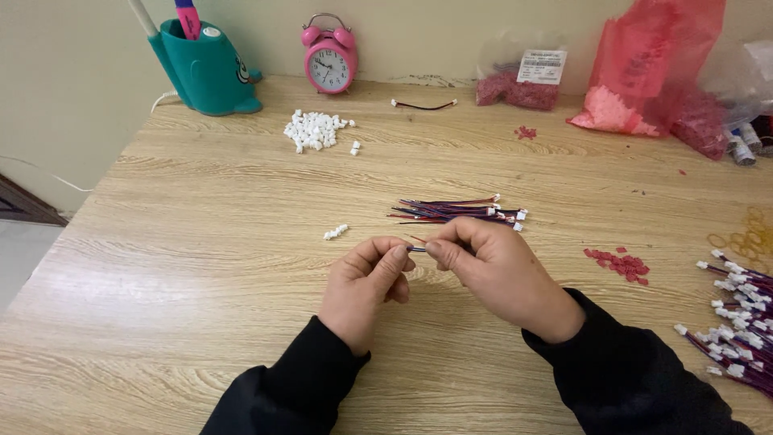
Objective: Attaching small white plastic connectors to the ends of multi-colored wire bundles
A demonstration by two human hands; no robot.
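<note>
My left hand (364, 283) and my right hand (495, 270) meet above the wooden table (201, 242), fingertips pinched together on a thin short wire (417, 249) stretched between them. Just behind my right hand lies a bundle of red and dark wires with white plug ends (459, 211). A couple of small white connector housings (335, 232) sit left of the hands. Both wrists wear black sleeves.
A heap of white housings (314, 129) lies at the back, near a teal holder (208, 71) and a pink alarm clock (329, 56). Red small parts (618, 263) and a pile of finished wires (737, 326) lie at the right. Pink bags (644, 72) stand at the back right.
</note>
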